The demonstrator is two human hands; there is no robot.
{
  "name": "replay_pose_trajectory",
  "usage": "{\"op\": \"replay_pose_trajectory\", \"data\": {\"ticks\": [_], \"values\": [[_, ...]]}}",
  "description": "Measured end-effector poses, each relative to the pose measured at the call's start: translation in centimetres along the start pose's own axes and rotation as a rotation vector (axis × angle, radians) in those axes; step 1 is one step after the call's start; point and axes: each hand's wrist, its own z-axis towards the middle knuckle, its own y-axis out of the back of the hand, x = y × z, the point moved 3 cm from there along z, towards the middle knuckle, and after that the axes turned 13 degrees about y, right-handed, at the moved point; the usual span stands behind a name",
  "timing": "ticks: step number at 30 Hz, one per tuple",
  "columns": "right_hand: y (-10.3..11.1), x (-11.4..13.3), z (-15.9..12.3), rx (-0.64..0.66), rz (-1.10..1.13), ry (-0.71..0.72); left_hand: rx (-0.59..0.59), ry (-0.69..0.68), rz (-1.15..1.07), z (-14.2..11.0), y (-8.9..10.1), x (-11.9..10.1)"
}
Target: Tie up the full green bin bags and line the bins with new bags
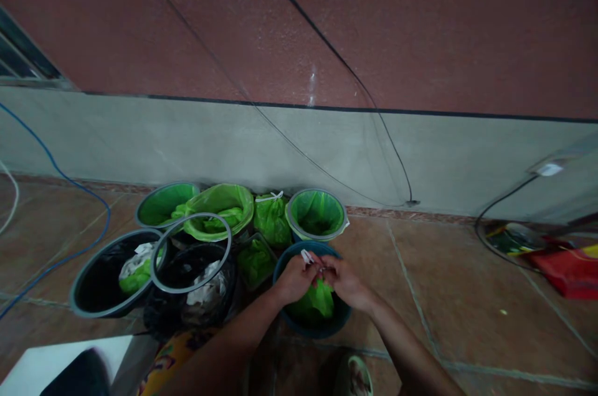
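Observation:
Both hands meet over a dark teal bin (344,321) on the floor in front of me. My left hand (298,278) is closed on the gathered neck of a green plastic bag (322,301), and a white strip (307,256) sticks up by its fingers. Pinching the same neck from the other side is my right hand (346,281). The bag's lower part hangs inside the bin. Fingertips overlap there, so the exact grip is partly hidden. Just behind stands a bin lined with green plastic (320,212).
Left of the hands are a tied green bag (271,221), a green-lined bin (219,197), a black-lined bin (91,281) and a loose grey ring (161,284) over a black bag. A blue hose (60,172) curves at left. A red item (567,271) lies far right.

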Motion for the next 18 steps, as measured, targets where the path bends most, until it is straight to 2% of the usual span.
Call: {"op": "replay_pose_trajectory", "data": {"ticks": [4,7,10,14,16,18], "values": [[0.7,0.1,-0.1,-0.043,-0.268,-0.014,-0.053,0.166,-0.110,-0.1,0.2,-0.2],[1.0,0.9,-0.1,-0.052,-0.316,-0.052,-0.074,0.274,-0.236,-0.4,0.3,-0.3],[1.0,1.4,-0.2,-0.051,-0.354,-0.065,-0.107,0.314,-0.331,-0.7,0.5,-0.1],[0.7,0.8,-0.5,-0.014,-0.301,-0.061,-0.127,0.333,-0.366,-0.6,0.8,0.0],[0.7,0.2,-0.7,0.003,-0.319,-0.067,-0.126,0.283,-0.243,-0.4,0.9,-0.2],[0.9,-0.4,-0.7,-0.007,-0.359,-0.075,-0.127,0.161,-0.040,-0.3,0.9,-0.8]]}}
